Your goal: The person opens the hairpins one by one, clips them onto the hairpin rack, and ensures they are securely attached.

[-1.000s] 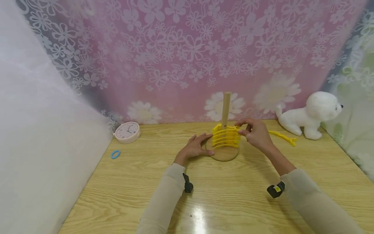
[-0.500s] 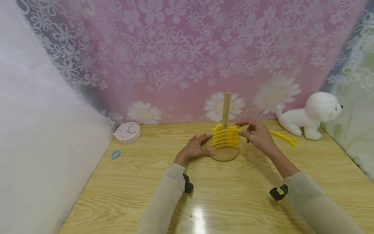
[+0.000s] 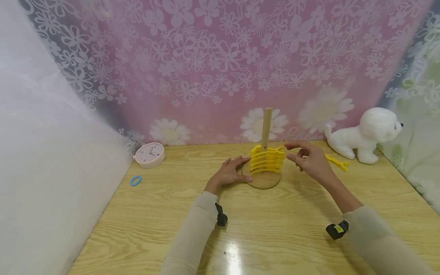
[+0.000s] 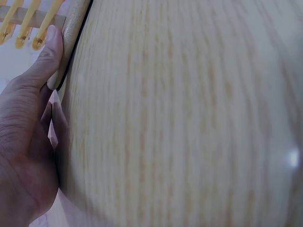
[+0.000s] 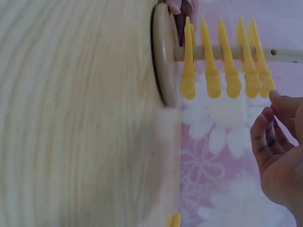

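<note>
In the head view, several yellow curved plastic pieces (image 3: 266,161) sit stacked around the lower part of an upright wooden post (image 3: 266,128). The post rises from a round wooden base (image 3: 262,184). My left hand (image 3: 227,173) holds the left side of that base; in the left wrist view the thumb (image 4: 47,59) lies along the base's upper face. Just right of the stack is my right hand (image 3: 311,162), apart from it, thumb and fingers parted and holding nothing. From the right wrist view, the uppermost yellow piece (image 5: 262,85) is close by a fingertip of that hand.
One loose yellow piece (image 3: 338,163) lies on the table (image 3: 275,236) behind the right hand. A white plush dog (image 3: 366,137) is at the back right. Toward the left are a pink clock (image 3: 150,155) and a blue ring (image 3: 135,181). A flowered curtain (image 3: 213,76) hangs behind.
My right hand has let go of the top yellow piece and moved a little to the right. The left hand has stayed in place on the base.
</note>
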### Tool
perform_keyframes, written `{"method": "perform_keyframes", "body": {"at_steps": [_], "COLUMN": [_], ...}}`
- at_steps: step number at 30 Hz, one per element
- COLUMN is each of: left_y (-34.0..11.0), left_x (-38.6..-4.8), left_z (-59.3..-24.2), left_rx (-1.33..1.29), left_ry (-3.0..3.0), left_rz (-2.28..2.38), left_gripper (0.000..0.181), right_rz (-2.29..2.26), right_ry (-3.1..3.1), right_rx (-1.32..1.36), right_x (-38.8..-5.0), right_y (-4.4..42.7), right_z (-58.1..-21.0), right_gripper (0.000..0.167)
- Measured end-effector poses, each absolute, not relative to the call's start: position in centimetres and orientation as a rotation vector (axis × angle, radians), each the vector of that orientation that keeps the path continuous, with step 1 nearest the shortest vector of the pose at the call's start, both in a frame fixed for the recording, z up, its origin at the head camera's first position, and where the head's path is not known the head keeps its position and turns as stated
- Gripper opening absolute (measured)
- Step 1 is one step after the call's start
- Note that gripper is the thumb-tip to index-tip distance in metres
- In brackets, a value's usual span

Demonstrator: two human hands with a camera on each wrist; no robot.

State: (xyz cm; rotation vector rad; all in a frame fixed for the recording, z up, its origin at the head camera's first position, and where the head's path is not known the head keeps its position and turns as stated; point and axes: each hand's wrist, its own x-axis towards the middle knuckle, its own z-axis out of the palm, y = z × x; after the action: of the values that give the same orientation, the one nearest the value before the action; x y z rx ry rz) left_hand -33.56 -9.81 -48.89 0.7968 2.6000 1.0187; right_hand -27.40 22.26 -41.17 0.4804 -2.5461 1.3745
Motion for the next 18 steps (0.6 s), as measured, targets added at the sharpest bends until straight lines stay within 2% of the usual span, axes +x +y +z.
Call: {"method": "perform_keyframes", "body": {"at_steps": [13, 18], "left_y": [-9.8, -9.7], "left_x": [-33.8, -33.6], "left_z": [-48.8, -48.8], "left_rx": [0.795, 0.781], "left_ry": [2.623, 2.621], "left_rz": [0.988, 0.982], "left_gripper": [0.084, 0.084], "right_rz": [1.352, 1.396], "right_ry": [-2.594, -2.649], "right_rx": [0.38, 0.326], "right_x": [-26.7, -26.9], "right_y": [28.2, 30.6], "right_z": [-43.8, -44.6], "right_gripper": [0.041, 0.049]}}
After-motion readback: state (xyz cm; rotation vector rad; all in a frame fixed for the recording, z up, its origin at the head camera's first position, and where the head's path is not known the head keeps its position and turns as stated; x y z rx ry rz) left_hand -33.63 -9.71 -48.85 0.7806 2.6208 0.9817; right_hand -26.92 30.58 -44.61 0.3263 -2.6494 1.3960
